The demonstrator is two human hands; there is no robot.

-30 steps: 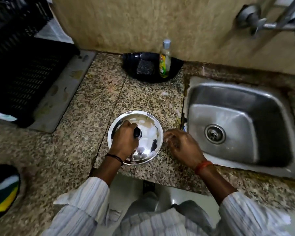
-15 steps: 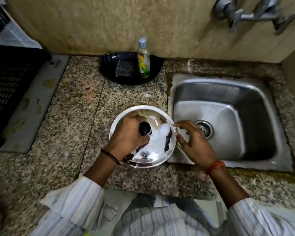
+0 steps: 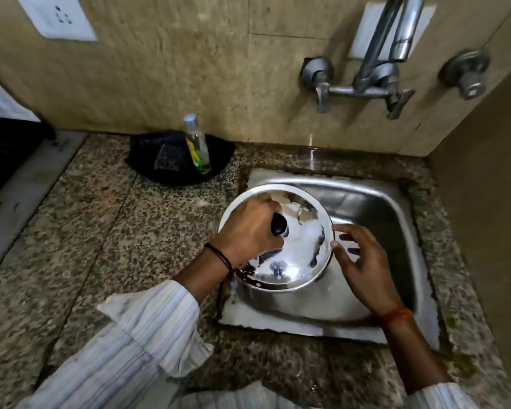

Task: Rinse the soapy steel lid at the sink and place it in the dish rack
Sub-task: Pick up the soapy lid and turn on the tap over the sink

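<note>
The round steel lid (image 3: pixel 295 255), shiny with white soap suds on top, hangs over the left part of the steel sink (image 3: pixel 375 211). My left hand (image 3: pixel 248 231) grips its black knob (image 3: pixel 278 225). My right hand (image 3: pixel 363 261) is at the lid's right rim with fingers spread, fingertips touching or nearly touching the edge. The black dish rack (image 3: pixel 0 154) shows only partly at the far left edge, on a pale tray (image 3: pixel 21 190).
A wall tap (image 3: pixel 375 69) with two valve handles hangs above the sink; no water runs. A black dish (image 3: pixel 180 163) holding a dark scrub pad and a soap bottle (image 3: pixel 196 143) stands against the wall. Speckled granite counter (image 3: pixel 101 246) surrounds the sink.
The lid was lifted from the counter and carried right, now over the sink. My right hand followed along its right rim. The view shifted right and up toward the tap.
</note>
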